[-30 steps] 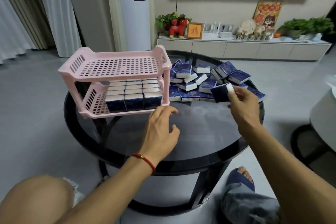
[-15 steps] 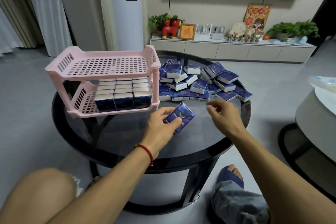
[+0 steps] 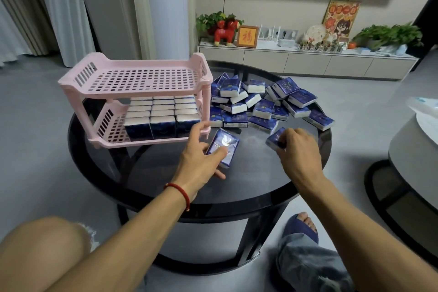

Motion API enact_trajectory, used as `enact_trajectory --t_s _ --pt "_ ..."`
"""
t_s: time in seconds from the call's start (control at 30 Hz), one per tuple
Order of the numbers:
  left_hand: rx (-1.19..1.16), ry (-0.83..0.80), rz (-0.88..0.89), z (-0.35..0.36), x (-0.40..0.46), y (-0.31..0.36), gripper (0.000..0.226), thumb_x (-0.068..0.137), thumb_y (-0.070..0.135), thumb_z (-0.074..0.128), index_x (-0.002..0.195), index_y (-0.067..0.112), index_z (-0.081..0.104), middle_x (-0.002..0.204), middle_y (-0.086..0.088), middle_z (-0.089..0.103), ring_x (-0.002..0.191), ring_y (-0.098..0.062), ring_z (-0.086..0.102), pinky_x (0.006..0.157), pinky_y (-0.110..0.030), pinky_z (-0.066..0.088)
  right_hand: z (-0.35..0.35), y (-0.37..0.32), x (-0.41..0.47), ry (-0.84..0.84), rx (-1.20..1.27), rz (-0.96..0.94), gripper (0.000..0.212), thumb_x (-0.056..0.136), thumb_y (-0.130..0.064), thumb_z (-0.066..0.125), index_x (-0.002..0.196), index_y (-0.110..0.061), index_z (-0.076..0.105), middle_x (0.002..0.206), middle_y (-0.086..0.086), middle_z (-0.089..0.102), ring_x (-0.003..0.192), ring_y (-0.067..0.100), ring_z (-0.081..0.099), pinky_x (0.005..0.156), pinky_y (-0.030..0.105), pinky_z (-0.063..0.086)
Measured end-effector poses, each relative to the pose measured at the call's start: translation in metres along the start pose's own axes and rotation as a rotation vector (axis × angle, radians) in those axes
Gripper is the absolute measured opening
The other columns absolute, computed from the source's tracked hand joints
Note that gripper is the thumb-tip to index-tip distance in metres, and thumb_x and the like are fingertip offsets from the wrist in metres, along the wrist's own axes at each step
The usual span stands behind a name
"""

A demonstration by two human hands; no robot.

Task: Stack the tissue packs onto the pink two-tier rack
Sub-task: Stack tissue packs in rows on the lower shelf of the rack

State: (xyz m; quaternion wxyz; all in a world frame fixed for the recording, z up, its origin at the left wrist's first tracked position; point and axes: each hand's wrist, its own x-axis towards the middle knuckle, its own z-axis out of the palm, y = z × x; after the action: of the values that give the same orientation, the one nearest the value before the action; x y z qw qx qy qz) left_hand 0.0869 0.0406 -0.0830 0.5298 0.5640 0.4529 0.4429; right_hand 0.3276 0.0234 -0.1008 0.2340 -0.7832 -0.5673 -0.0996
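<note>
Tissue packs are what we are moving, and right now we have two in play. Our left hand (image 3: 201, 149) pinches a blue tissue pack (image 3: 224, 147) between thumb and fingers, just off the front right corner of the pink rack (image 3: 132, 83), with the pack's long axis running away from us and tilted a little to the right. Our right hand (image 3: 298, 149) curls round a second pack (image 3: 275, 138) near the right side of the bench (image 3: 237, 192), pinching it at the near edge of the loose heap (image 3: 260, 102).

The rack stands at the left of the bench, and the left hand is plainly the nearer one — its index finger reaches up to the rack's front right post. On the lower tier, stacked packs (image 3: 161, 116) sit in three neat rows along the right side, leaving bare grid at the left end. The top tier looks bare.

As we judge it, the next pack goes left and away from the hand, either into that open left stretch of the lower tier or up onto the top. The front lip and the corner post stand in the path to the lower tier — we would need to turn the pack to match the rows before sliding it in.
</note>
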Motion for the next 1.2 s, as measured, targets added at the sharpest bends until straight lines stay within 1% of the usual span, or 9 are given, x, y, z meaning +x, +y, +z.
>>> enact_trajectory --t_s 0.23,0.4,0.53,0.63,0.73,0.83,1.0,1.07,1.2 --pt "-0.132 -0.042 -0.126 0.003 -0.004 0.006 0.060 0.097 0.000 0.065 0.143 0.037 0.053 0.118 -0.014 0.070 0.087 -0.027 0.077 0.071 -0.040 0.065 -0.043 -0.040 -0.036 0.119 0.227 -0.257 0.019 0.096 -0.019 0.066 0.112 -0.013 0.073 0.105 0.005 0.070 0.092 0.024 0.064 0.077 0.040 0.057" --pt "-0.364 -0.066 -0.253 -0.003 -0.007 0.015 0.024 0.105 0.023 0.055 0.129 0.020 0.061 0.114 -0.016 0.074 0.089 -0.028 0.078 0.072 -0.042 0.064 -0.041 -0.066 -0.052 0.038 0.285 -0.549 0.028 0.092 -0.026 0.062 0.116 -0.013 0.071 0.113 0.003 0.068 0.100 0.022 0.064 0.083 0.040 0.058" --pt "-0.328 -0.098 -0.235 -0.013 -0.008 0.008 0.036 0.095 0.017 0.071 0.130 0.022 0.061 0.106 -0.017 0.077 0.089 -0.031 0.077 0.080 -0.051 0.062 -0.033 -0.076 -0.051 -0.044 0.364 -0.721 0.030 0.090 -0.026 0.067 0.116 -0.013 0.071 0.113 0.003 0.065 0.101 0.022 0.062 0.085 0.035 0.056" --pt "-0.180 -0.034 -0.126 -0.024 -0.004 -0.001 0.048 0.090 0.006 0.075 0.127 0.035 0.062 0.112 -0.014 0.075 0.103 -0.033 0.073 0.091 -0.057 0.059 -0.032 -0.081 -0.051 -0.064 0.496 -0.648 0.027 0.091 -0.029 0.069 0.115 -0.017 0.071 0.118 -0.003 0.061 0.104 0.014 0.061 0.087 0.031 0.055" --pt "-0.052 -0.049 -0.007 -0.037 -0.002 -0.005 0.067 0.081 0.008 0.079 0.129 0.049 0.058 0.123 -0.004 0.072 0.114 -0.022 0.069 0.098 -0.047 0.057 -0.031 -0.087 -0.046 -0.108 0.624 -0.437 0.046 0.090 -0.036 0.071 0.132 -0.020 0.059 0.130 -0.006 0.055 0.111 0.007 0.058 0.091 0.029 0.056" --pt "0.004 -0.138 0.022 -0.041 -0.005 -0.006 0.069 0.088 0.002 0.075 0.142 0.037 0.051 0.134 0.001 0.068 0.123 -0.013 0.064 0.109 -0.040 0.050 -0.030 -0.096 -0.045 -0.357 0.765 -0.282 0.071 0.088 -0.046 0.072 0.149 -0.030 0.040 0.134 -0.012 0.057 0.116 0.003 0.060 0.094 0.029 0.056" --pt "0.276 -0.209 0.040 -0.065 -0.014 0.005 0.066 0.088 0.010 0.078 0.146 0.030 0.051 0.136 0.008 0.065 0.126 -0.007 0.060 0.112 -0.039 0.048 -0.018 -0.104 -0.036 -0.451 0.925 -0.200 0.057 0.086 -0.032 0.080 0.137 -0.025 0.053 0.111 -0.007 0.073 0.101 0.008 0.071 0.090 0.038 0.060" --pt "0.443 -0.084 0.070 -0.084 -0.021 0.012 0.056 0.087 0.018 0.079 0.137 0.031 0.057 0.124 0.008 0.068 0.113 -0.007 0.064 0.100 -0.037 0.056 -0.015 -0.109 -0.033 -0.472 0.873 -0.225 0.058 0.086 -0.032 0.080 0.137 -0.028 0.054 0.110 -0.011 0.071 0.098 0.004 0.070 0.088 0.033 0.060" --pt "0.483 0.618 0.164 -0.138 -0.034 0.030 0.023 0.092 0.017 0.073 0.105 0.014 0.054 0.090 -0.002 0.064 0.082 -0.014 0.064 0.065 -0.017 0.056 -0.012 -0.118 -0.029 -0.529 0.823 -0.198 0.051 0.085 -0.037 0.079 0.129 -0.028 0.056 0.110 -0.012 0.070 0.097 0.003 0.068 0.085 0.030 0.061"
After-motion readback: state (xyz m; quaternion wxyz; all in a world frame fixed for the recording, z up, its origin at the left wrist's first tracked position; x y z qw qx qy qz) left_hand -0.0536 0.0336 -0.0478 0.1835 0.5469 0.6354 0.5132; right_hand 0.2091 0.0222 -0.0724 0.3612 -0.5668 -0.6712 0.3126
